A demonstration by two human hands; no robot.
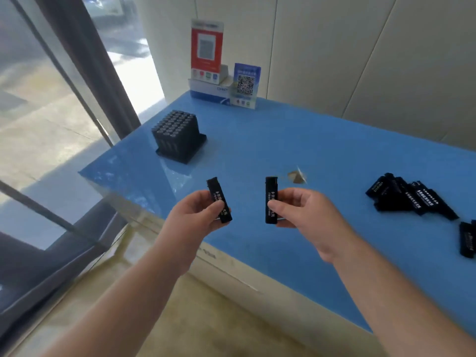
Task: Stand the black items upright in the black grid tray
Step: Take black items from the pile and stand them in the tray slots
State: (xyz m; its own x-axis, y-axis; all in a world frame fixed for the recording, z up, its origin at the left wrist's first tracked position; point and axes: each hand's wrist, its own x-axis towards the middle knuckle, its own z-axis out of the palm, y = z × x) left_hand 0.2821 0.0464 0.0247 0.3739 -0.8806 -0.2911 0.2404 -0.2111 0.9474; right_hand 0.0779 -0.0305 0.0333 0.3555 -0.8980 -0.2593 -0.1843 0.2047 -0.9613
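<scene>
My left hand (198,215) pinches a black lighter (215,191) with white print, tilted slightly left, above the front edge of the blue table. My right hand (304,212) pinches a second black lighter (270,185), held nearly upright. The black grid tray (199,143) stands at the far left of the table, well beyond both hands, packed with several upright black lighters (175,130). A pile of loose black lighters (409,197) lies flat at the right, and more lighters (467,239) lie at the right frame edge.
The blue table (283,145) has a torn spot (296,176) just behind my right hand. Red and blue QR-code stands on a box (221,73) sit at the back against the wall. A glass window and floor lie to the left.
</scene>
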